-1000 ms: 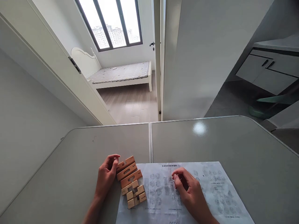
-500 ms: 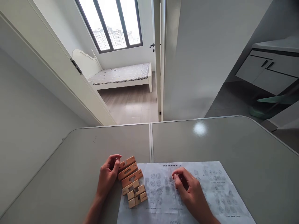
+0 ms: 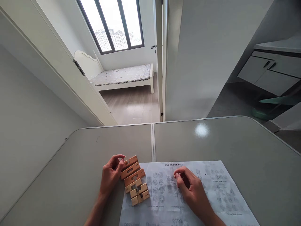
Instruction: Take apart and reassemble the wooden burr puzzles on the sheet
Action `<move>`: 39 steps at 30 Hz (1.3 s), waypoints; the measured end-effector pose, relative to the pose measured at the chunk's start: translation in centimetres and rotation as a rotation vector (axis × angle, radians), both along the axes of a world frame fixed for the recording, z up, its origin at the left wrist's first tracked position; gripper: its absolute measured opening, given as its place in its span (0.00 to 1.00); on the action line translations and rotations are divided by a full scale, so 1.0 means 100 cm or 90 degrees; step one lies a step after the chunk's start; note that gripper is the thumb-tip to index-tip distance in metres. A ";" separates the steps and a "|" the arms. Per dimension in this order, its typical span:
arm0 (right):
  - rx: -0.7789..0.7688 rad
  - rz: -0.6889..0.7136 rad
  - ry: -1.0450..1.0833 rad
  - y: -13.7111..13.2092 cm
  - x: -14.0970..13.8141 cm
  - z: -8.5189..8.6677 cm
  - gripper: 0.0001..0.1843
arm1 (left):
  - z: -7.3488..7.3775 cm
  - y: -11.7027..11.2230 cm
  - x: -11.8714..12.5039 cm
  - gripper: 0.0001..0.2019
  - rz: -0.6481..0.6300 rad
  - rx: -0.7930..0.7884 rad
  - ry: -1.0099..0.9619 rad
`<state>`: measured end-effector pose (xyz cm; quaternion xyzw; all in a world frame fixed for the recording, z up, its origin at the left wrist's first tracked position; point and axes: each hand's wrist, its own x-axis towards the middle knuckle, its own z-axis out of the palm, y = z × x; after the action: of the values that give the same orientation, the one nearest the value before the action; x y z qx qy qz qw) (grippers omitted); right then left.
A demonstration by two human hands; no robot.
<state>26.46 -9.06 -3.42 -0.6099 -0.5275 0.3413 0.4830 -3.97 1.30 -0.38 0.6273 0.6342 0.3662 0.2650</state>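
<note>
My left hand (image 3: 111,174) rests on its side at the left of a row of wooden puzzle pieces. Its fingers are loosely curled, thumb and index tips slightly apart beside the end of the farthest reddish notched piece (image 3: 130,162). Nearer lie a reddish piece with a slot (image 3: 130,170), another notched reddish piece (image 3: 134,177) and several paler notched blocks (image 3: 139,195) set close together. My right hand (image 3: 191,188) lies on the printed sheet (image 3: 164,212), fingers curled in, thumb and index pinched; what is between them, if anything, I cannot make out.
The grey table (image 3: 70,175) has a pale seam (image 3: 153,141) across its middle and a metal-edged rim. Past the far edge are a doorway, a white bed (image 3: 127,75) and a window. White cabinets (image 3: 270,69) stand at the right.
The view has shifted a little, so sheet and pieces appear slightly higher and to the right. Both hands keep nearly the same pose beside them.
</note>
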 end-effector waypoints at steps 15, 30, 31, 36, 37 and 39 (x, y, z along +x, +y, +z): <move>0.003 0.043 -0.009 0.000 0.006 -0.005 0.17 | 0.005 -0.005 0.009 0.17 -0.061 0.005 0.053; -0.006 0.031 0.004 -0.001 0.005 -0.001 0.16 | -0.002 -0.006 0.010 0.09 -0.148 0.207 0.262; -0.006 0.030 0.005 -0.001 0.005 0.000 0.16 | -0.003 -0.006 0.009 0.09 -0.160 0.196 0.264; -0.005 0.025 0.007 0.000 0.006 0.002 0.16 | 0.006 -0.005 0.007 0.11 -0.206 0.178 0.335; -0.006 0.026 0.006 0.000 0.006 0.002 0.16 | 0.010 -0.004 0.006 0.12 -0.218 0.175 0.363; -0.007 0.027 0.007 0.000 0.006 0.001 0.16 | 0.021 -0.003 0.003 0.15 -0.238 0.153 0.418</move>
<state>27.03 -9.04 -3.29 -0.5993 -0.5360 0.3578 0.4749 -3.68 1.01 1.68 0.8420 0.5130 0.1631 0.0348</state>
